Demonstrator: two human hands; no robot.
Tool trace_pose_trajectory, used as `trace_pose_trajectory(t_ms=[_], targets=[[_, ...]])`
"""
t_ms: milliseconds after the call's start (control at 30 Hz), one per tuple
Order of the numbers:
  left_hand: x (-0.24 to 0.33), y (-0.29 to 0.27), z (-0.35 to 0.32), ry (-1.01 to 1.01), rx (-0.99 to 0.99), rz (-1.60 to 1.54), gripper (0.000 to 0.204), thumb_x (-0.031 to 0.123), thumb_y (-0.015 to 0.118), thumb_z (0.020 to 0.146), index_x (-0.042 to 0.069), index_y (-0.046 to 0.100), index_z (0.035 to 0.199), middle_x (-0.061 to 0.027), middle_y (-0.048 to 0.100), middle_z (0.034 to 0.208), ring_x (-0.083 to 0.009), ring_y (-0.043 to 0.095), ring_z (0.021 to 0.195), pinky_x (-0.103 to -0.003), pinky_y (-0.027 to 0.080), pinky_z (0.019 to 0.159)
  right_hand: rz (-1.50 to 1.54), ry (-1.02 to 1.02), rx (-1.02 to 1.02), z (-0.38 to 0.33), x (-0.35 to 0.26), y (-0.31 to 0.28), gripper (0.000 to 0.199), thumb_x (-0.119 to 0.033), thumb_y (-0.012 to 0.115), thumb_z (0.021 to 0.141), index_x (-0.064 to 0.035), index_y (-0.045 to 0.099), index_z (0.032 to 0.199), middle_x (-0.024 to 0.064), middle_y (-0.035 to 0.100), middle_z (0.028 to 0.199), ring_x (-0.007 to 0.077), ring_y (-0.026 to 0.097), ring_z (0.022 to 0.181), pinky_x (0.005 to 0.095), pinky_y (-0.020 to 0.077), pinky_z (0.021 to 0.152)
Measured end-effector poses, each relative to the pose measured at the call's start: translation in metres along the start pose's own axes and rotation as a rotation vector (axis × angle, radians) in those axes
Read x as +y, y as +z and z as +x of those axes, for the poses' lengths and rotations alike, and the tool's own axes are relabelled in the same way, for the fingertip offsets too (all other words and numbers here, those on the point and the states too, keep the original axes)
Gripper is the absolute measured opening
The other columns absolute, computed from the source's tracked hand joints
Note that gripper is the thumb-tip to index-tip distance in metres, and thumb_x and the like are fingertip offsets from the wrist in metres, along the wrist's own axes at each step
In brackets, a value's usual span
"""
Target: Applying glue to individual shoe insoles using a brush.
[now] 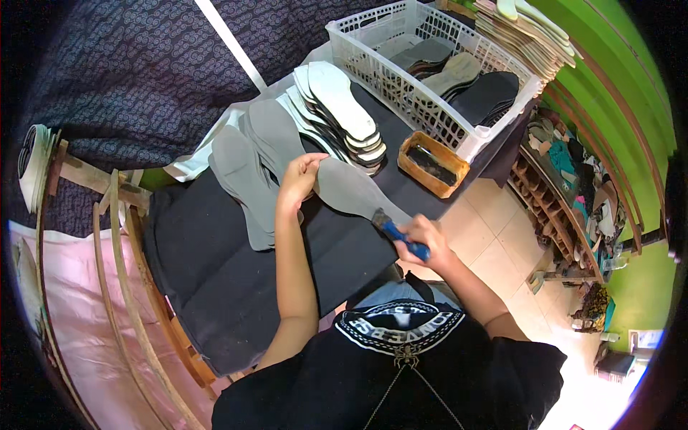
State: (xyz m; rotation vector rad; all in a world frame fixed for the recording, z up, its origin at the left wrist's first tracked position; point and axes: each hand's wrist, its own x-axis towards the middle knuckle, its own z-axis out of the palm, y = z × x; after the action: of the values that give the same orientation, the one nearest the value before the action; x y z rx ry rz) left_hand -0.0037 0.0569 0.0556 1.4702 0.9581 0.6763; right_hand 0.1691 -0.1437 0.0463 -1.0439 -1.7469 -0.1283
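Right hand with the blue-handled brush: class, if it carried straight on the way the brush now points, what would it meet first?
The right hand aims the brush up-left. Its tip already sits at the grey sole lying on the black work surface, so the sole comes first; farther along that line is probably the left hand pressing it down, though depth is unclear.

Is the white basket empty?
No, the white basket holds several dark and tan shoe soles lying inside it.

A white plastic basket (373, 54) sits at the far end of the desk (215, 265), dark soles lying inside. Beside it stands a small wooden tray (432, 163). A fanned stack of white-topped soles (344, 115) lies near the basket. Cluttered wooden shelves (566, 208) run along the green wall (631, 93).
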Motion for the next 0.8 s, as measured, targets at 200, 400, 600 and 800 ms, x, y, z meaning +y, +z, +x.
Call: trace_pose_trajectory(t_ms=[200,400,600,800], targets=[[-0.009,-0.001,0.006,0.043,0.01,-0.003,0.021,0.007,0.039,0.085,0.0,0.057,0.093,0.0007,0.055,0.075,-0.0051,0.046,0.061,-0.018,0.037,0.055,0.122,0.015,0.091,-0.021,-0.011,-0.025,0.032,-0.002,0.064,0.056,-0.0072,0.04,0.077,0.0062,0.05,0.06,0.0191,0.049,0.041,0.0269,0.0383,0.034],[-0.001,0.001,0.004,-0.012,-0.008,0.058,0.021,0.006,0.038,0.085,-0.001,0.056,0.094,-0.0005,0.056,0.077,-0.0063,0.048,0.064,-0.018,0.039,0.059,0.125,0.051,0.138,0.005,-0.005,-0.002,0.03,-0.001,0.064,0.059,-0.0068,0.043,0.079,0.0046,0.052,0.06,0.0179,0.049,0.042,0.0277,0.0404,0.036],[-0.002,-0.002,0.004,0.005,-0.012,0.068,0.023,0.007,0.039,0.085,-0.001,0.054,0.099,-0.0014,0.056,0.086,-0.0079,0.051,0.076,-0.019,0.039,0.071,0.145,0.001,0.092,-0.019,-0.011,-0.016,0.03,-0.003,0.062,0.055,-0.0081,0.04,0.073,0.0057,0.051,0.057,0.0173,0.048,0.038,0.0266,0.0375,0.033],[-0.001,-0.002,0.006,-0.005,-0.028,0.057,0.022,0.007,0.038,0.085,-0.001,0.055,0.098,-0.0022,0.057,0.086,-0.0084,0.052,0.075,-0.02,0.04,0.071,0.126,0.022,0.209,-0.015,-0.009,-0.025,0.027,0.004,0.057,0.055,-0.0058,0.04,0.074,0.0046,0.049,0.051,0.0166,0.049,0.039,0.0252,0.0358,0.032]])
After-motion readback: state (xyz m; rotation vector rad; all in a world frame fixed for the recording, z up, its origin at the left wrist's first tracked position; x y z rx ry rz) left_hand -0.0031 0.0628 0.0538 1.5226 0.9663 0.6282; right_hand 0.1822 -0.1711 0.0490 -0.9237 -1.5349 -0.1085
